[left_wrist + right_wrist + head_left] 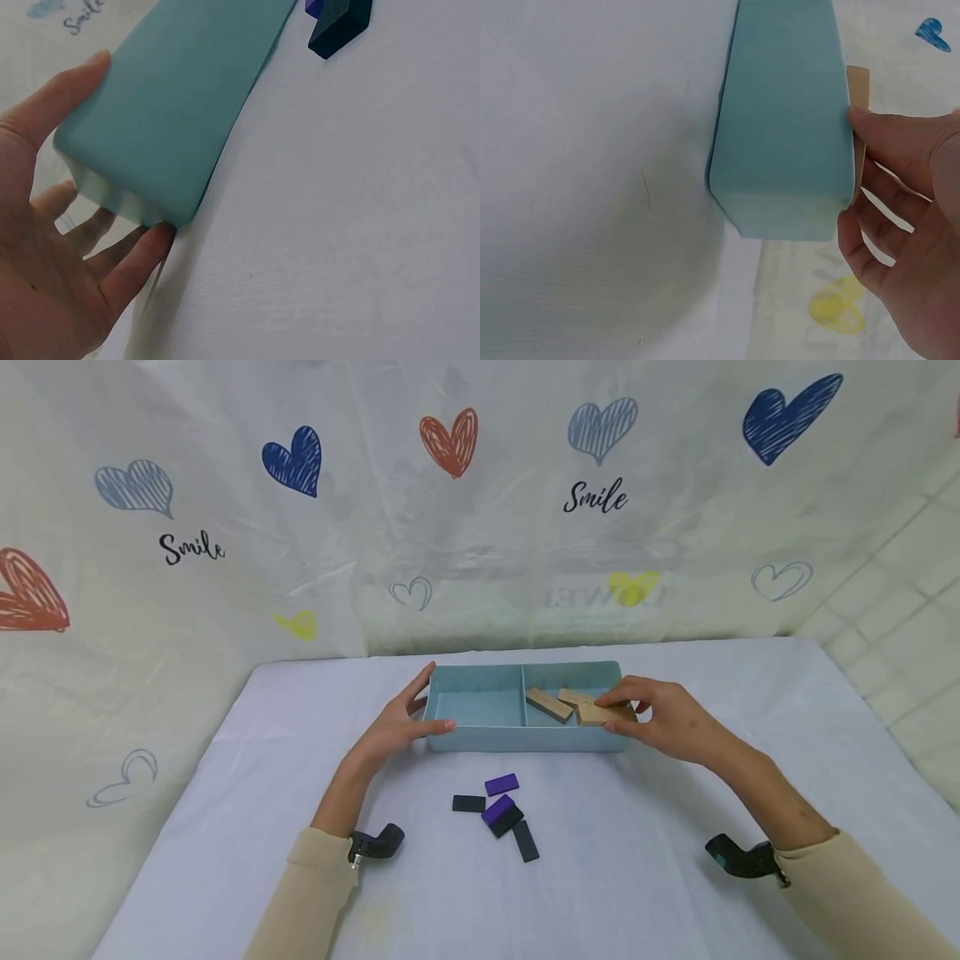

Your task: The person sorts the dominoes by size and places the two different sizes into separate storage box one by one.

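A light blue two-compartment box [480, 740] stands on the table. My left hand [393, 727] grips its left end, the thumb over the front rim and the other fingers along the end wall. In the left wrist view, the left hand's fingertips [161, 234] touch the lower edge of that wall. Over the box's right compartment my right hand [671, 720] pinches a plain wooden block [592, 715] between thumb and fingers. Beneath and beside it, other wooden blocks [550, 703] lie in that compartment. The right wrist view shows the held block [859, 82] at the box's rim.
In front of the box lie several small blocks: a purple one [502, 784], a black one [468, 803], another purple one [498, 810] against a black one, and a black one [527, 841] nearest me. A printed sheet [510, 527] hangs behind the white-covered table [615, 877].
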`<state>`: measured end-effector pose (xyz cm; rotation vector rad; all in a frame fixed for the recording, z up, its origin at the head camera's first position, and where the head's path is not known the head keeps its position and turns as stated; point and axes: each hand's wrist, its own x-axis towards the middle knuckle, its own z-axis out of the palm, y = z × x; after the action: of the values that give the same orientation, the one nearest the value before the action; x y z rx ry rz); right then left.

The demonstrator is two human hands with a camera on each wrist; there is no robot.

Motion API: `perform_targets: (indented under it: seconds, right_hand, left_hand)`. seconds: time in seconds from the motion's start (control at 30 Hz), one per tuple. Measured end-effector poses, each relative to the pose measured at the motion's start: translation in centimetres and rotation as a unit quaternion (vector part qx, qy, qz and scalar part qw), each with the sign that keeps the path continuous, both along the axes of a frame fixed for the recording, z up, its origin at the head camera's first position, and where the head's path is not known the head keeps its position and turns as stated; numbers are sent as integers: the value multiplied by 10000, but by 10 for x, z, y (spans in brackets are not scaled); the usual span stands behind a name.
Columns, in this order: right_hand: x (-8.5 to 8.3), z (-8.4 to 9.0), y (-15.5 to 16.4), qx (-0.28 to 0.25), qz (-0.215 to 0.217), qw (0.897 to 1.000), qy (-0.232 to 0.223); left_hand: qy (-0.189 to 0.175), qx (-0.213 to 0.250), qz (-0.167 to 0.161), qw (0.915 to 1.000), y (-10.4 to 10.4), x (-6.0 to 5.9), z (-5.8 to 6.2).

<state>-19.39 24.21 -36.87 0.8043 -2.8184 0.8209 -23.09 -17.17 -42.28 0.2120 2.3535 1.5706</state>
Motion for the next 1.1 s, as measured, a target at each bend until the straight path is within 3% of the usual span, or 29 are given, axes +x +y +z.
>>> perform_targets:
  seconds: [0.3, 1.1]
  right_hand:
    - [1, 1, 2, -124, 113, 9998, 140]
    - [13, 5, -15, -769, -357, 9938, 717]
  left_hand:
    - [13, -25, -36, 10000, 1, 0, 3]
    - [-70, 57, 13, 10000, 0, 2, 2]
